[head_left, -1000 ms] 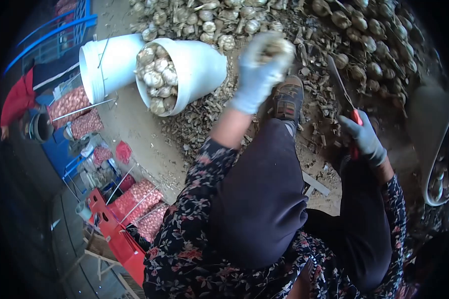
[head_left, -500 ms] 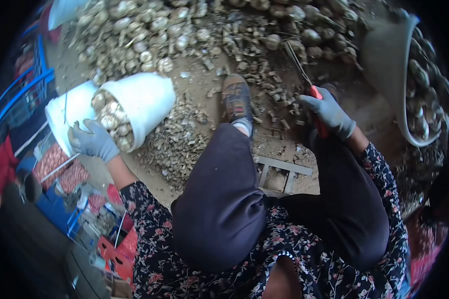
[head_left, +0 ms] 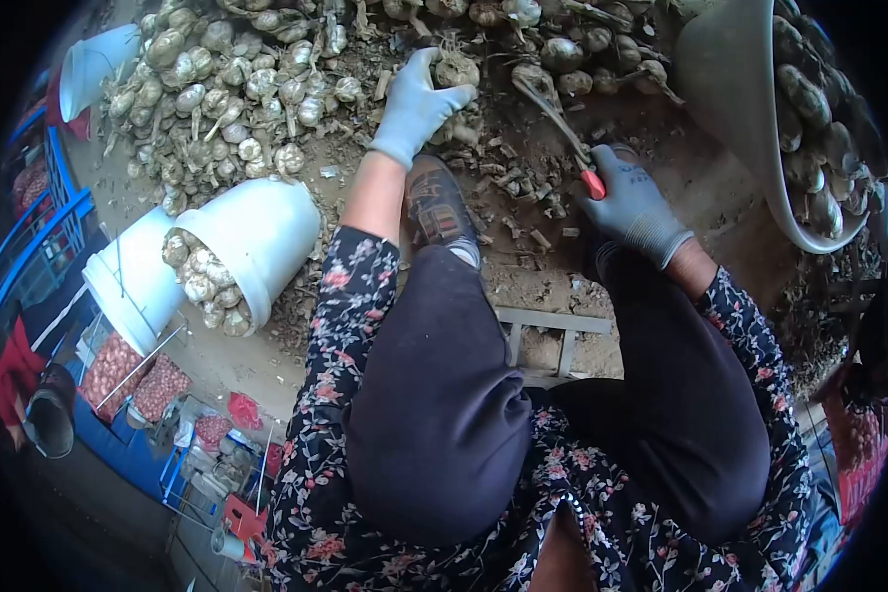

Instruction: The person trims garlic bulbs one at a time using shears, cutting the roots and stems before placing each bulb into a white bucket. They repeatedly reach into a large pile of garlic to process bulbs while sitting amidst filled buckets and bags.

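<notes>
My left hand [head_left: 411,109], in a grey work glove, is at the near edge of the garlic heap. Its thumb and fingers close around a dirty garlic bulb [head_left: 457,69]; some of the grip is hidden. In my right hand [head_left: 633,195], also gloved, is a pair of shears [head_left: 562,128] with red handles and long thin blades. The blades point up and left toward the heap, the tips close to another garlic bulb [head_left: 531,79]. Loose garlic [head_left: 257,84] with dry stalks spreads across the ground ahead.
A white bucket [head_left: 266,232] lies tipped on its side at left with garlic at its mouth, against another white bucket [head_left: 128,276]. At right a large tub [head_left: 735,109] holds more garlic. Cut stalk pieces litter the ground around my shoe [head_left: 436,202]. A metal frame [head_left: 553,321] lies between my legs.
My left hand has moved from beside the tipped bucket to the heap, onto a garlic bulb. My right hand still holds the shears, slightly lower in view. The view has shifted.
</notes>
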